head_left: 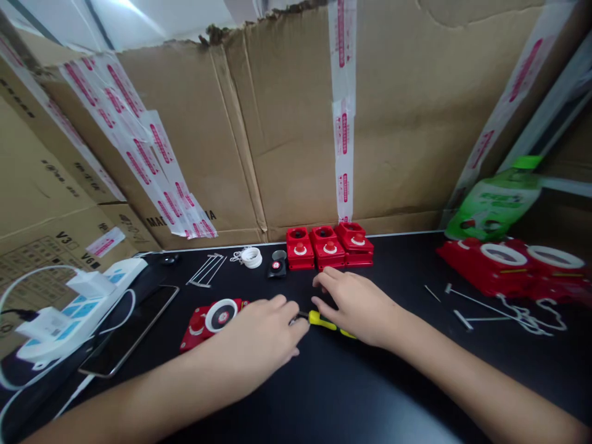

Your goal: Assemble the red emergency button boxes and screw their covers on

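A yellow-handled screwdriver (319, 319) lies across the space between my two hands, its dark metal end running to the fingers of my left hand (266, 330). Those fingers are curled around that end, and part of it is hidden. My right hand (354, 302) is over the handle end with thumb and forefinger apart; the palm covers part of the handle. Just left of my left hand is a red plastic housing (197, 327) with a white ring (222, 316) around a dark round centre, partly covered by the hand and forearm.
Red units (300, 250) stand in a row at the back, beside a small black part (276, 266), a white ring with cord (251, 257) and metal rods (207, 271). Left: phone (132, 333), power strip (83, 314). Right: more red housings (485, 271), T-shaped rods (483, 319), green bottle (497, 200). Cardboard (296, 135) walls the back.
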Motion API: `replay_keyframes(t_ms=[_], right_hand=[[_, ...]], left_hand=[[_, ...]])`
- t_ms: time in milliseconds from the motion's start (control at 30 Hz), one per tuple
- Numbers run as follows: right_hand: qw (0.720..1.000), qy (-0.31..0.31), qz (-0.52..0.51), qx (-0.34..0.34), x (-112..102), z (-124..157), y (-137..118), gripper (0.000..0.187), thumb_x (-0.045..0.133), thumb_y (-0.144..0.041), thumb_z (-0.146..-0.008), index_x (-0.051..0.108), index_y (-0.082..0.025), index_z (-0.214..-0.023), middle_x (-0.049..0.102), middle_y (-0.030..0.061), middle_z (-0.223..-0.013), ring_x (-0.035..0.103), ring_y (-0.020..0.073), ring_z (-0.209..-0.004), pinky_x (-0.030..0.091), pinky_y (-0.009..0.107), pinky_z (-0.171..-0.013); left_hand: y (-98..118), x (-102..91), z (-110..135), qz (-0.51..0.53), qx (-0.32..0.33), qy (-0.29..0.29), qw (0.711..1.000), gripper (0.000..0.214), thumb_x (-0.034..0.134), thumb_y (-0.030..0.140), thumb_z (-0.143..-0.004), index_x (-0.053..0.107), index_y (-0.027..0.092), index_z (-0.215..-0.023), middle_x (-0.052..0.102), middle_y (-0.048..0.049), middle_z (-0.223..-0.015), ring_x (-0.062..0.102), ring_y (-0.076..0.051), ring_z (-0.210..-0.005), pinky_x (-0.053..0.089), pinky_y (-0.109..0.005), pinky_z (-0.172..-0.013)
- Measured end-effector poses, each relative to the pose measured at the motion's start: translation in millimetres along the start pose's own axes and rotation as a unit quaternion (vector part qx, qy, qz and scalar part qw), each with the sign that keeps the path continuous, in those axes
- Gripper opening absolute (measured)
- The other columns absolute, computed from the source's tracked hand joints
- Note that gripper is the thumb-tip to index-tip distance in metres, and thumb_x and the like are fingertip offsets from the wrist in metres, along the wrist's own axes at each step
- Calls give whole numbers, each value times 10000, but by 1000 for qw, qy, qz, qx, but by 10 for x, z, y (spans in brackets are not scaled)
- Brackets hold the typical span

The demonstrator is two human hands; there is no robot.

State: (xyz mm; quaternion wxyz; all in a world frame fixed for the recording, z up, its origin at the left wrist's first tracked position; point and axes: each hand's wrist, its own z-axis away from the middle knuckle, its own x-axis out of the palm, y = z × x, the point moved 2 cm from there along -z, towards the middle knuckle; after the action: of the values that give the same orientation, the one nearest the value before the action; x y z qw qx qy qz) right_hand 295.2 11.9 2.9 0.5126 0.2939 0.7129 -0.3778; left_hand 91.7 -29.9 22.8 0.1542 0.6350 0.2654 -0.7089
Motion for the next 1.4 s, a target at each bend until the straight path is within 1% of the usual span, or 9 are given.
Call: replay_keyframes(t_ms=[167, 333, 467, 567, 667, 800, 1000, 1200, 1400], right_hand=[[999, -31, 23, 4, 27, 2, 15, 174, 608, -299, -1023, 716, -165, -1053, 739, 98, -1028, 735, 237, -793, 467, 335, -690], [998, -54, 15, -18, 3, 32, -32, 299, 541, -429, -1072, 696, -190, -980, 746, 78, -991, 734, 245, -810, 458, 340, -690], [997, -70, 6, -14, 9, 47, -40, 263, 549, -412, -1066, 671, -189, -998, 753, 87, -992, 742, 252, -815, 457, 338, -680], [997, -76, 3, -10, 8, 54, -38, 268, 533, -413, -1073, 663, -190, -999, 758, 96, -999, 746, 255, -822, 456, 337, -675], [997, -77, 7, -8, 5, 60, -47, 257, 529, -398, -1074, 662, -190, -1004, 761, 97, -1006, 749, 261, -828, 456, 339, -678], [997, -79, 14, 0, 13, 55, -73, 267, 511, -394, -1078, 664, -182, -1024, 763, 109, -1008, 756, 282, -832, 455, 350, -678], [996, -85, 15, -4, 33, 30, -86, 296, 470, -408, -1093, 652, -183, -1029, 764, 114, -1023, 754, 290, -858, 464, 358, -694], [996, -93, 19, 1, 3, 44, -113, 281, 482, -389, -1088, 653, -172, -1035, 767, 123, -1020, 754, 283, -832, 453, 355, -679], [995, -100, 6, 5, -42, 45, -128, 309, 497, -419, -1078, 670, -163, -1095, 780, 138, -1106, 760, 286, -913, 463, 354, -721]], left_hand=[[96, 196, -97, -25, 26, -36, 999, 217, 618, 6, -933, 669, 113, -1115, 699, -121, -1066, 672, -299, -961, 577, -401, -769], [-114, -56, 82, 87, 29, 33, 995, 130, 582, 66, -987, 654, 174, -988, 687, -59, -982, 653, -222, -872, 544, -340, -792], [-816, -413, 207, 108, -69, 147, 981, 147, 555, 168, -1028, 698, 194, -1017, 738, -49, -991, 685, -203, -897, 508, -322, -818], [-1517, -462, 195, 66, -190, 91, 975, 141, 614, 198, -987, 729, 194, -1068, 767, -43, -986, 701, -198, -861, 508, -324, -810], [-2045, -283, 106, 52, -224, 69, 971, 117, 637, 192, -991, 740, 151, -1025, 759, -64, -940, 711, -204, -865, 553, -350, -864], [-2404, 151, -25, 59, -239, 33, 969, 345, 676, 364, -1044, 648, 163, -1322, 678, -113, -1313, 704, -252, -1110, 625, -459, -942], [-2517, 494, 28, 89, -237, 22, 967, 370, 680, 364, -1042, 634, 165, -1351, 663, -119, -1346, 696, -264, -1142, 622, -475, -958], [-2452, 427, 241, 112, -207, 55, 970, 193, 586, 267, -1035, 743, 179, -1105, 755, -73, -1099, 723, -228, -1008, 581, -415, -981], [-2358, 418, 312, 125, -200, 98, 967, 314, 520, 361, -948, 762, 171, -1013, 705, -139, -1256, 675, -315, -1172, 509, -511, -1115]])
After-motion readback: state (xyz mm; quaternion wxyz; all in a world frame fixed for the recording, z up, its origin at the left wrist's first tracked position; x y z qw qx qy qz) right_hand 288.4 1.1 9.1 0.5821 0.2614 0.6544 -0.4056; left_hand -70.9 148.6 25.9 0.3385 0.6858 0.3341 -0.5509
